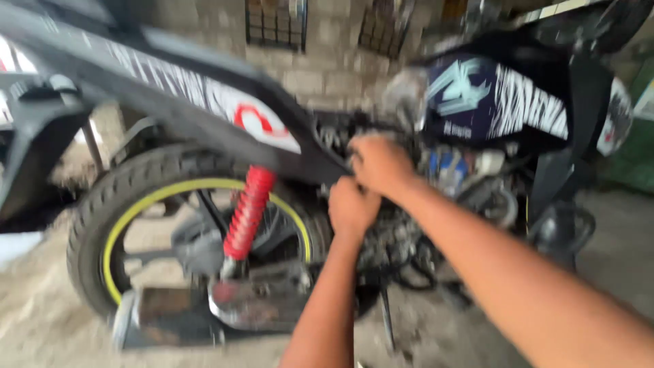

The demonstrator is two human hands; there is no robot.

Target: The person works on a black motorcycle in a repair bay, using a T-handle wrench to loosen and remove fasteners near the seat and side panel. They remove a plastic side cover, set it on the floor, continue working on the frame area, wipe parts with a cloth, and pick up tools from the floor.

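Dusty ground (41, 320) lies open around a motorcycle (204, 95) before a brick wall (327, 61). Left hand (353, 206) and right hand (379, 163), both clenched, touch at its engine (402, 238); grasp too blurred to tell.

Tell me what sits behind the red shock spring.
Behind the red shock spring are the rear wheel's yellow-striped rim and black tyre. The spring's lower mount is blurred, and the wheel hub behind it cannot be made out.

Decals cover the motorcycle: a white patch with a red curved mark (262, 123) on the black rear panel; pale teal lettering on dark blue (458, 87) and white streaked graphics (535, 105) on the tank fairing. All blurred.
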